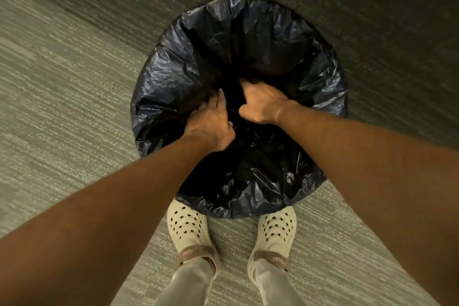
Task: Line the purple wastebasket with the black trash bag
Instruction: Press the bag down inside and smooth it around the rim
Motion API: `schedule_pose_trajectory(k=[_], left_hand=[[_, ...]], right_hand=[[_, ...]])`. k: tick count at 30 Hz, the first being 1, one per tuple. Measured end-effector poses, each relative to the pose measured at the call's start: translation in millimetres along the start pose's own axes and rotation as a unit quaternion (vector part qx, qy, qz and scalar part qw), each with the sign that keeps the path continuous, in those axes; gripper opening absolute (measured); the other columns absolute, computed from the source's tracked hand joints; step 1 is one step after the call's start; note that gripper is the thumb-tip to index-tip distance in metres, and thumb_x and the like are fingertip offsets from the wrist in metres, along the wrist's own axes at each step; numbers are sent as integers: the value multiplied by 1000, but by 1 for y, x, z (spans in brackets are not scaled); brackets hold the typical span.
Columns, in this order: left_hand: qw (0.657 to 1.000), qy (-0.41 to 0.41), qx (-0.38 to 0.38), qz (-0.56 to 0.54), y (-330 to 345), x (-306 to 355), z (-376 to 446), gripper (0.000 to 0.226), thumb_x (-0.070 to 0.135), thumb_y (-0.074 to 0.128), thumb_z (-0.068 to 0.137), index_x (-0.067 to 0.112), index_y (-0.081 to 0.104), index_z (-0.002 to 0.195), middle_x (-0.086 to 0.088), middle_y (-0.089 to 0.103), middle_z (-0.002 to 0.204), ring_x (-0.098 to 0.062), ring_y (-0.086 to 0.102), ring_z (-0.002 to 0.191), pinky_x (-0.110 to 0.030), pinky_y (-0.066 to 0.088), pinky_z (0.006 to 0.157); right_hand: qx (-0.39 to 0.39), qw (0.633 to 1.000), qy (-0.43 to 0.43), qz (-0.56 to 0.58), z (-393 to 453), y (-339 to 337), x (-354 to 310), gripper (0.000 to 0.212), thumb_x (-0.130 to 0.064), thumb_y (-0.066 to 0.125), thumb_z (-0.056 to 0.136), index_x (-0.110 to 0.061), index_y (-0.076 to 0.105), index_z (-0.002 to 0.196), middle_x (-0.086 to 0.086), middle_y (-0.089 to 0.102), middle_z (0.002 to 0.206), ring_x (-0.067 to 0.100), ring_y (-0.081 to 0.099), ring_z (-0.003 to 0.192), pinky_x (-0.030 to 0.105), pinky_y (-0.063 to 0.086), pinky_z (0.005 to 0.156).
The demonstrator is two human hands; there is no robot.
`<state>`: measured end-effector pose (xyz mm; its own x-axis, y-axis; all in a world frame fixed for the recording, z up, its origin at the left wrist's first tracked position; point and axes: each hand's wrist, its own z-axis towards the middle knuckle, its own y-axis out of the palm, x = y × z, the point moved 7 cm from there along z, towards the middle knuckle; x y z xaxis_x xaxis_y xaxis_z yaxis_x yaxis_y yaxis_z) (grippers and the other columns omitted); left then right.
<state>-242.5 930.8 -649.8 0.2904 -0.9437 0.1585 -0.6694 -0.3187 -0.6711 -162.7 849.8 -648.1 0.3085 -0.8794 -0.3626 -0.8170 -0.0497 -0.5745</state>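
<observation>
The black trash bag [173, 67] is spread over the whole round mouth of the wastebasket and folded down over its rim, so none of the purple basket shows. Both my hands reach down inside the opening. My left hand [211, 124] is on the bag's inner wall at the left of centre, fingers curled into the plastic. My right hand [260, 103] sits just right of centre, fingers bent and pushed into the dark plastic. The bag's bottom is too dark to make out.
The basket stands on grey-green striped carpet [62, 97]. My two feet in cream perforated clogs, the left one [188, 228] and the right one [277, 230], stand right against the basket's near side. A darker shadowed strip of floor runs across the top right.
</observation>
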Motion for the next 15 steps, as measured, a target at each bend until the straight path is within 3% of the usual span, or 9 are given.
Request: schedule_pose_trajectory(k=[3,6,10,13,15], left_hand=[[996,31,-35,78,10,0,-13,82,46,37,95,5,-5,151,-15,-2,162,-29,3,148,-42,12,118],[975,41,-140,169,33,-2,-29,81,57,23,95,8,-5,152,-14,-10,161,-28,-10,148,-46,0,119],[949,23,-211,235,47,-10,-44,80,63,11,94,10,0,153,-15,-8,161,-30,-10,148,-50,-8,117],[951,27,-184,248,39,-6,-49,78,61,10,95,10,0,153,-17,-7,161,-30,-10,148,-50,-7,117],[959,48,-129,249,24,3,-55,77,57,18,95,9,2,153,-19,-4,161,-32,-5,148,-49,-3,118]], right_hand=[[-31,992,-17,-121,-16,14,-10,80,-38,52,87,-8,16,152,18,28,155,35,30,140,41,32,112],[-142,958,-24,-248,-35,55,-8,79,-55,30,96,-8,6,154,13,7,163,28,6,149,45,8,120],[-246,922,13,-298,-56,87,10,79,-62,15,95,-10,12,154,11,11,163,25,4,150,49,-5,119],[-213,926,6,-312,-63,80,10,76,-59,20,96,-9,14,154,14,14,162,28,8,149,48,-2,120],[-137,949,-16,-283,-68,63,-2,75,-52,32,96,-6,15,153,18,18,160,31,13,148,47,4,121]])
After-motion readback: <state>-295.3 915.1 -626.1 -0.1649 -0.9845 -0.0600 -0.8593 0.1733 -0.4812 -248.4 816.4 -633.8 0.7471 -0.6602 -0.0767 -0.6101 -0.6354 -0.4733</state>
